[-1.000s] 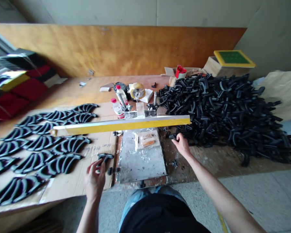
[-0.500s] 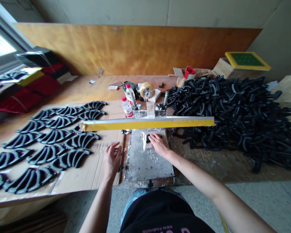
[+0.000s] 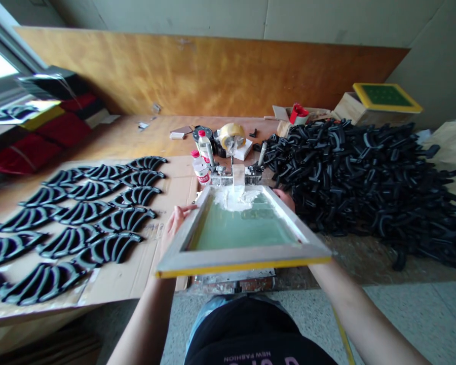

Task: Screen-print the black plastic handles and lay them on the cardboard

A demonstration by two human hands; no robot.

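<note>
My left hand (image 3: 176, 220), right hand (image 3: 288, 198) apart, 1 at each side of grey-topped, yellow-edged rectangular screen frame (image 3: 247, 255), above grey flat plate (image 3: 233, 277); can't tell if gripping. Likely: frame stiff, light; green translucent mesh (image 3: 243, 230) delicate; white paste (image 3: 235, 201) slippery. Best hold: side rails (image 3: 193, 223).

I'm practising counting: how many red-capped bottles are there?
2: the farther bottle is left of the tape roll; the nearer bottle just in front. Others may be hidden.

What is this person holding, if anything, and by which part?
A grip can't be confirmed: the left hand is at the left side of the screen frame, the right hand by its right, both partly hidden.
</note>
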